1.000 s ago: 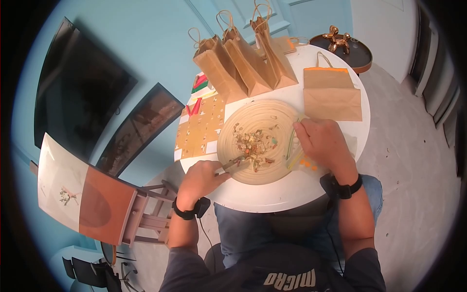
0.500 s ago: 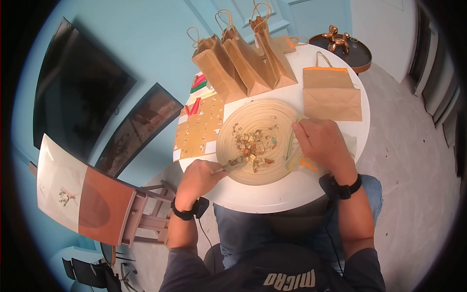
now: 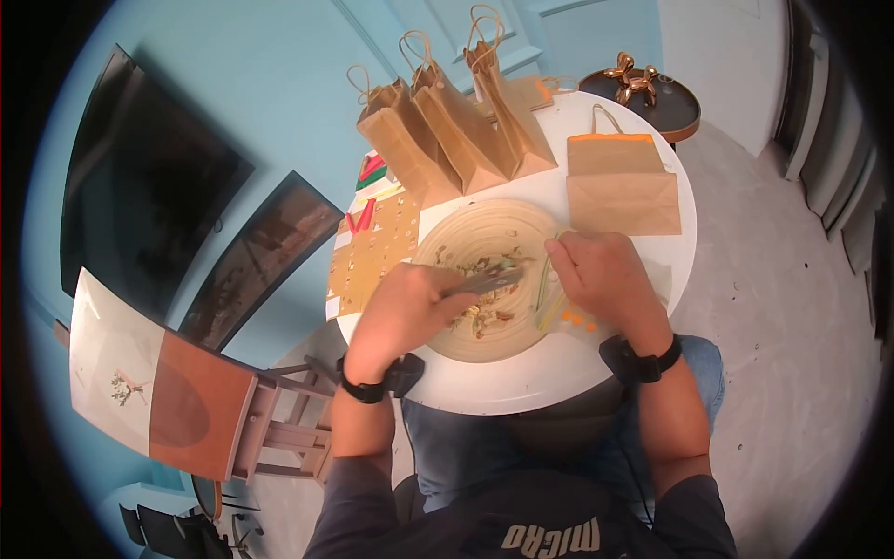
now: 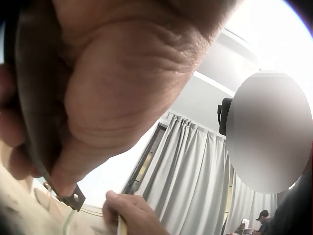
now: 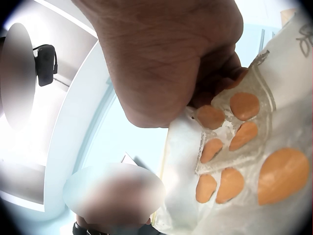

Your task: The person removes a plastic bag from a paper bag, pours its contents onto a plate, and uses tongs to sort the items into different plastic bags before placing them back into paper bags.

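Note:
In the head view, my left hand (image 3: pixel 414 307) grips grey tongs (image 3: pixel 494 279), whose tips reach over the right half of a round, ridged tray (image 3: pixel 447 340). Dried, mixed-colour plant bits (image 3: pixel 480 321) lie scattered on this tray under the tongs. The tongs' dark arm (image 4: pixel 36 98) runs between my fingers and thumb in the left wrist view. At the tray's right side, my right hand (image 3: pixel 605 275) pinches the upper edge of a clear zip bag (image 3: pixel 554 321) with a green strip. Orange patches (image 5: pixel 283 176) show on the bag in the right wrist view.
Three brown paper bags (image 3: pixel 466 140) stand upright at the table's back. Another paper bag (image 3: pixel 624 191) lies flat at right. A patterned brown sheet (image 3: pixel 372 256) with red pieces (image 3: pixel 360 216) lies at left. A dark side table (image 3: pixel 666 112) holds a shiny balloon-dog figure (image 3: pixel 638 82).
My left hand has carried the tongs up and to the right, from the tray's near left side to over its right half, near the zip bag. My right hand keeps its pinch.

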Motion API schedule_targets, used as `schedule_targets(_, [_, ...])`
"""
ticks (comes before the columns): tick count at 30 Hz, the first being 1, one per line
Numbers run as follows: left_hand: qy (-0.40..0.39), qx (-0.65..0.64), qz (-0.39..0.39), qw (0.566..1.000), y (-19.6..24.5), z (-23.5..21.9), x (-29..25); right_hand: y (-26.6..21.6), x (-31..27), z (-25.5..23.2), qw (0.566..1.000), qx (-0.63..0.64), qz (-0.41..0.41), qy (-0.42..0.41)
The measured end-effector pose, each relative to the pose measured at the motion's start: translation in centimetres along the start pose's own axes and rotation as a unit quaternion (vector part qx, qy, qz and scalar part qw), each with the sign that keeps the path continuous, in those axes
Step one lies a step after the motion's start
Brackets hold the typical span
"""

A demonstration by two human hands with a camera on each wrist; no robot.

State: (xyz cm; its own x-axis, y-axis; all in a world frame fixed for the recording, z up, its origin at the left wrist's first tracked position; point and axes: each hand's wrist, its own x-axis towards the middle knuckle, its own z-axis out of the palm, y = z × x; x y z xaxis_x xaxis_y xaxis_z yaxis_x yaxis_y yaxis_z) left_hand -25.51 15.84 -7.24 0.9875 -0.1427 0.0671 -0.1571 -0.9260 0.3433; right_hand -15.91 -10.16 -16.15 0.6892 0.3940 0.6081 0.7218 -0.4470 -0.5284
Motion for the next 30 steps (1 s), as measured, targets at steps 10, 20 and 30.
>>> schedule_targets(10, [0.026, 0.023, -0.114, 0.993, -6.6, -1.4, 2.9, 0.8, -0.1, 0.1, 0.999, 0.028, 0.019, 0.012])
schedule_targets(20, [-0.144, -0.081, -0.221, 0.961, -12.9, 0.9, 2.1, 0.6, -0.1, 0.2, 1.0, 0.021, 0.008, 0.009])
schedule_targets(30, [-0.105, 0.025, -0.155, 0.982, -8.3, 1.3, -2.1, 0.4, 0.0, 0.3, 1.0, 0.009, 0.002, 0.005])
